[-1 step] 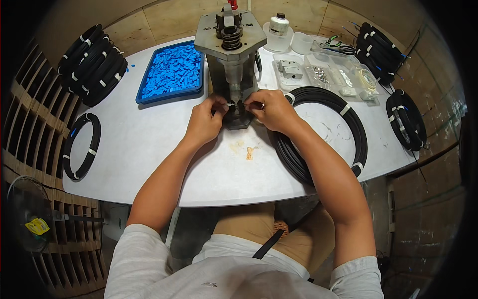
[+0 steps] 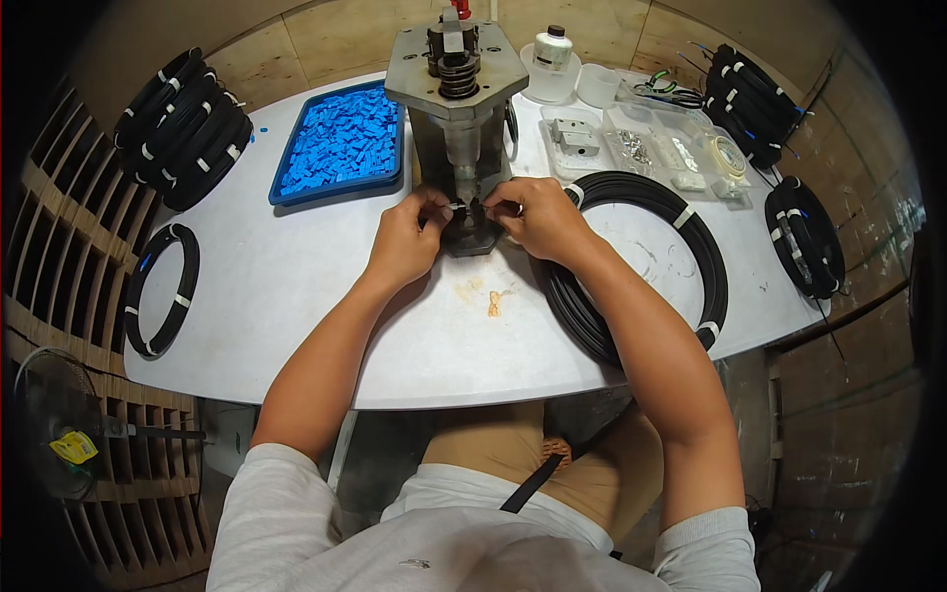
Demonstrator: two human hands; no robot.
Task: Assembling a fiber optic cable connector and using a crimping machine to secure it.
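A grey metal bench press (image 2: pixel 462 133) with a spring at its top stands at the far middle of the table. At its lower jaws my two hands face each other. My left hand (image 2: pixel 407 235) is closed in a pinch on a small pale piece (image 2: pixel 458 206) that reaches toward the press. From the other side my right hand (image 2: pixel 545 222) also pinches, fingers bent; what they hold is too small and dark to name. Beneath my right wrist lies a large black cable coil (image 2: pixel 715 252) with white ties.
Left of the press is a dark blue tray (image 2: pixel 286 195) of small blue pieces. Black coils (image 2: pixel 187 133) are stacked at the far left. Clear boxes of small parts (image 2: pixel 631 148), a bottle (image 2: pixel 552 49) and a white cup (image 2: pixel 598 86) stand at the far right. A fan (image 2: pixel 59 414) is at the left.
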